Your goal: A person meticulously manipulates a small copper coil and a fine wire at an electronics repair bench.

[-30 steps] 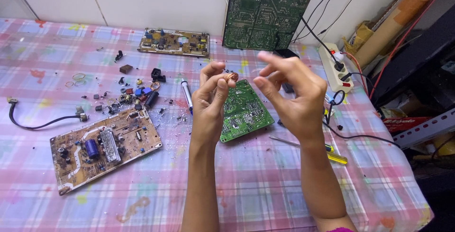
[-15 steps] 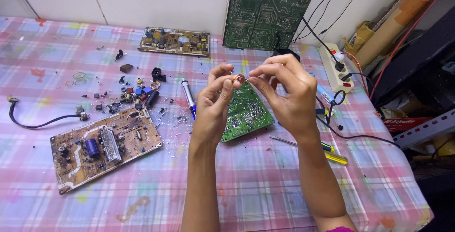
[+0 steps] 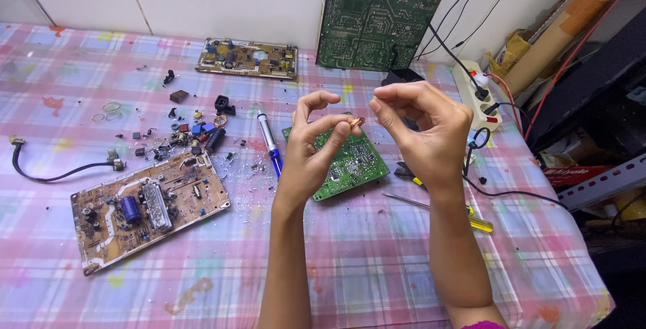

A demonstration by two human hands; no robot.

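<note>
Currently left hand [image 3: 316, 147] pinches small copper part [image 3: 356, 122] at fingertips, raised above green circuit board [image 3: 350, 161]; right hand [image 3: 424, 130] just beside, fingers curled, holding nothing visible. Risk — loose pinch drops part into scattered components [image 3: 188, 134] on plaid tablecloth [image 3: 377, 262].

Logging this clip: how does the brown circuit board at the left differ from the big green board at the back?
The brown circuit board lies flat on the table; the big green board stands propped against the wall. The brown circuit board shows bulky parts on top; the big green board shows only its flat track side. Neither hand touches either board.
</note>
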